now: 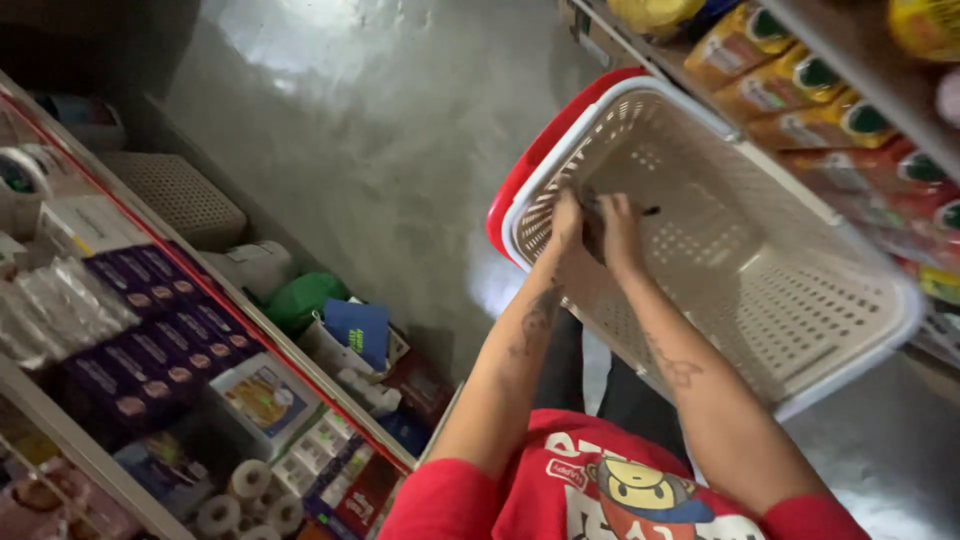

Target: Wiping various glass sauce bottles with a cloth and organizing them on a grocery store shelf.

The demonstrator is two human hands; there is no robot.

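Basket: a beige perforated shopping basket [760, 270] with a red one [540, 160] nested under it, tilted, at about 2 o'clock from the person's chest, above the grey floor [380, 150].
Left hand: the left hand [567, 222] rests inside the basket by its near rim at 9 o'clock; fingers curled onto a thin dark bar [640, 211], probably the handle.
Right hand: the right hand [622, 235] sits just beside the left, touching it, fingers likewise folded over the dark bar.
Progress: judged from this view, the basket is empty and in hand; nothing has been put in it, so all filling is left.
Surroundings: shelves of purple boxes [150, 350] at 8 o'clock, orange packets [790, 85] at 1 o'clock.
Hard to tell: the fingertips are blurred and hidden by the backs of the hands; how firm the grip is cannot be told. The basket's far corner runs out of frame.
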